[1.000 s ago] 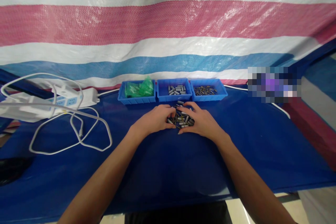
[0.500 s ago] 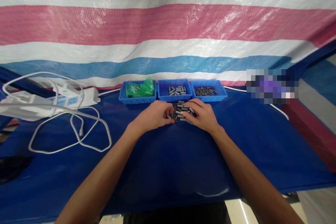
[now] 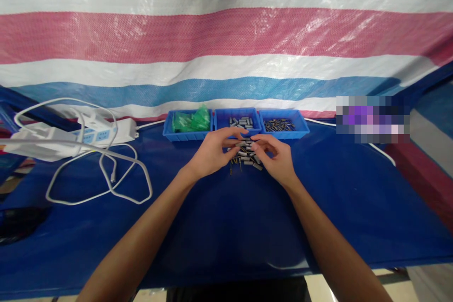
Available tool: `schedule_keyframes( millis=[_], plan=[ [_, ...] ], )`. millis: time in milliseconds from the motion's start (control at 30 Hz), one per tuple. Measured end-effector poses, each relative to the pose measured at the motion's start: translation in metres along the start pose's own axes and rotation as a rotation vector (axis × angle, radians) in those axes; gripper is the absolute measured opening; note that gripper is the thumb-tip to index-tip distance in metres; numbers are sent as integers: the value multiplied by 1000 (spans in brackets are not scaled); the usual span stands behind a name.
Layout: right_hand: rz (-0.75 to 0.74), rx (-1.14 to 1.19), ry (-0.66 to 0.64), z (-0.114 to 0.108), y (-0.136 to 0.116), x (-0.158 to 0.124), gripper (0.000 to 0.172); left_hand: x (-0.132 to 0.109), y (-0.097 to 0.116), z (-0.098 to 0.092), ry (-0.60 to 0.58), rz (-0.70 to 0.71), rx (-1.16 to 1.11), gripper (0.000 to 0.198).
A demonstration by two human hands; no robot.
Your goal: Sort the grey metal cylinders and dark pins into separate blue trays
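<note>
A pile of small grey metal cylinders [image 3: 247,155] mixed with thin screws [image 3: 231,168] lies on the blue tabletop. My left hand [image 3: 212,153] is over the pile's left side, its thumb and fingers bent toward each other. What its fingertips hold is too small to make out. From the right, my right hand [image 3: 278,155] pinches a grey metal cylinder [image 3: 244,143] between thumb and forefinger. The fingertips of both hands almost meet above the pile.
Behind the hands three blue bins stand in a row: one with green plastic bags [image 3: 193,120], one with grey cylinders [image 3: 241,122], one with screws [image 3: 279,125]. Power strips [image 3: 101,134] and a looped white cable [image 3: 145,170] lie left. A striped sheet [image 3: 226,33] hangs behind.
Both hands have risen from the sides of the pile, and their fingertips have come together above it. More of the pile and its loose screws now shows.
</note>
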State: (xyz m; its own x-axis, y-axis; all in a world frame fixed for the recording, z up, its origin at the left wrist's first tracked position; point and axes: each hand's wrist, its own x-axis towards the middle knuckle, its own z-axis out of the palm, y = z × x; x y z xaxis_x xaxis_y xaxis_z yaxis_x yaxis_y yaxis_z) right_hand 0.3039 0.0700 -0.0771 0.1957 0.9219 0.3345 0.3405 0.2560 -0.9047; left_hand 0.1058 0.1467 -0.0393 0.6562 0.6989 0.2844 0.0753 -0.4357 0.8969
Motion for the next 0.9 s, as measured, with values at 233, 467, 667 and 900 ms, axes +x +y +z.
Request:
schedule_keyframes(
  millis=[233,467,667,900],
  plan=[
    [176,292,-107,2,-5,1,30,0,3,0,61,-186,-209,47],
    [265,380,-108,5,-13,2,30,2,1,10,97,-286,-267,39],
    [261,394,-88,3,-9,4,29,2,-3,9,109,-272,-297,38],
    [282,465,-99,1,-4,5,29,2,-3,10,126,-257,-399,47]
  ],
)
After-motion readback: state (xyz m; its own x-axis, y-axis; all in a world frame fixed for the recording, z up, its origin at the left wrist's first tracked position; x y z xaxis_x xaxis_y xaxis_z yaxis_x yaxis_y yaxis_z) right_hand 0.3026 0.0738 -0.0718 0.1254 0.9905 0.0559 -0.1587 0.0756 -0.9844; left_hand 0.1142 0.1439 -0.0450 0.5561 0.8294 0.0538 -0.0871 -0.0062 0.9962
